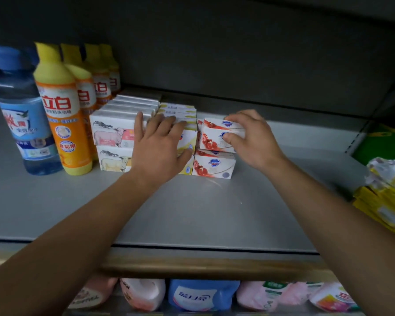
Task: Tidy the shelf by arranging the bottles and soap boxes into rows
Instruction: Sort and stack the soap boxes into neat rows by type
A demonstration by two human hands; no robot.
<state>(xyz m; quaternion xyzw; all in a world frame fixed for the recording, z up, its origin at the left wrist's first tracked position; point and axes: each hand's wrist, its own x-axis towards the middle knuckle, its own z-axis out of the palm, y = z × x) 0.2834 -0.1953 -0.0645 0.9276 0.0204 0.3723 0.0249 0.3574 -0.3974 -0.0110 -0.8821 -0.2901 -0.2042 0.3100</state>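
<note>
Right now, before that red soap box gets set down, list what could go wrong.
1. The right hand pinches the top red soap box tilted over the red stack; set down crooked, it may slide off.
2. The left hand lies spread across the yellow soap boxes; a push could shift their row.
3. The orange bottle stands close beside the sheep-print boxes; a bump might tip it.

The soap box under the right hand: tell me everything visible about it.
The soap box is white cardboard with red pomegranate print and a blue shield logo. It sits slightly tilted on top of a matching box, rightmost in the soap rows. The right hand holds it, fingers on top, thumb on its front.
</note>
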